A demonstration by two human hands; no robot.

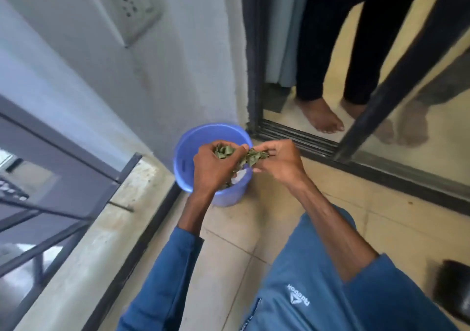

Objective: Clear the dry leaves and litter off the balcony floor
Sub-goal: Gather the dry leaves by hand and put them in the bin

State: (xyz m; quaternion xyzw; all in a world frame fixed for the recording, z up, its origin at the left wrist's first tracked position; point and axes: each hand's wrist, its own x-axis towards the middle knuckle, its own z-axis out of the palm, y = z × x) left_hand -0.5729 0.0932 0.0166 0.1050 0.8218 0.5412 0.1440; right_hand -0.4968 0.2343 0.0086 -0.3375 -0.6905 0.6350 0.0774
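Observation:
A blue plastic bucket [185,162] stands on the balcony floor in the corner by the wall. Both my hands hover over its mouth. My left hand [212,168] grips a clump of dry green-brown leaves [223,151]. My right hand [278,161] pinches another bunch of leaves [251,157] that hangs over the bucket. Something white [240,175] lies inside the bucket under the leaves, partly hidden by my hands.
Beige floor tiles [229,241] run under me. A metal railing [63,178] and concrete ledge [106,218] line the left. A sliding glass door track [300,137] lies to the right; a person's bare feet [323,117] stand just inside. A dark object [452,290] sits at bottom right.

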